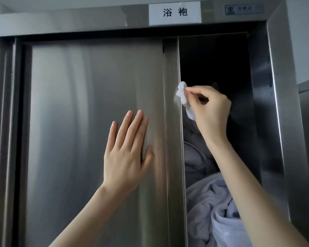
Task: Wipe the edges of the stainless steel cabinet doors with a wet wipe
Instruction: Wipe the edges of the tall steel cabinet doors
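Note:
A stainless steel sliding cabinet door fills the left and middle of the head view, slid left so the right side of the cabinet stands open. My left hand lies flat on the door face, fingers apart and pointing up. My right hand pinches a crumpled white wet wipe between thumb and fingers. The wipe presses against the door's vertical right edge, about halfway up the opening.
White and grey bathrobes are piled inside the dark opening, behind my right forearm. The steel cabinet frame runs down the right side. A white paper label with two characters is stuck on the top rail.

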